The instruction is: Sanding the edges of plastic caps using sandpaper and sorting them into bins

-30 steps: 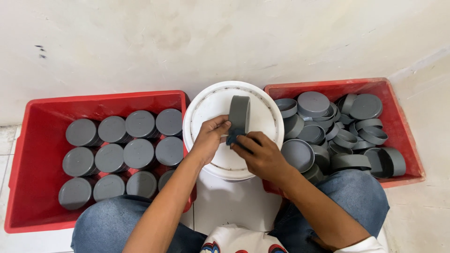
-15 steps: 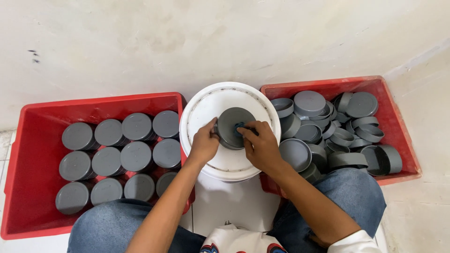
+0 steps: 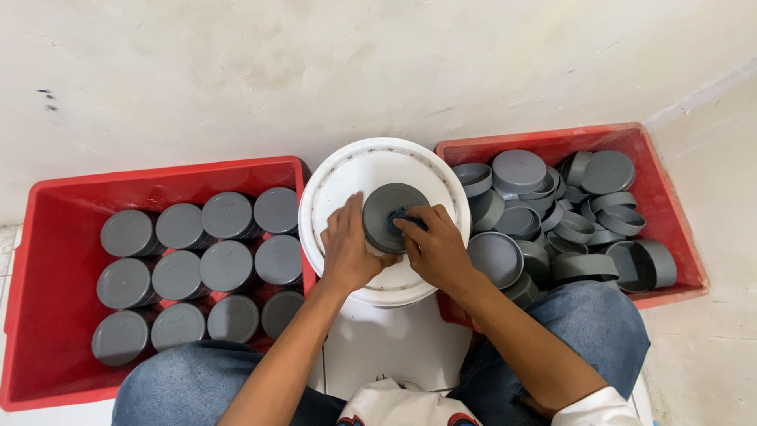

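Both hands meet over a white bucket lid. Left hand curls against the left edge of a grey round cap, steadying it flat near the lid's middle. Right hand presses a small dark blue piece onto the cap's top with pinched fingertips. A red crate at the lid's left edge holds capped pieces in rows; another red crate at its right edge holds loose caps in a heap.

Small workshop floor: two red plastic crates of identical grey round plastic caps, bare plastered wall.
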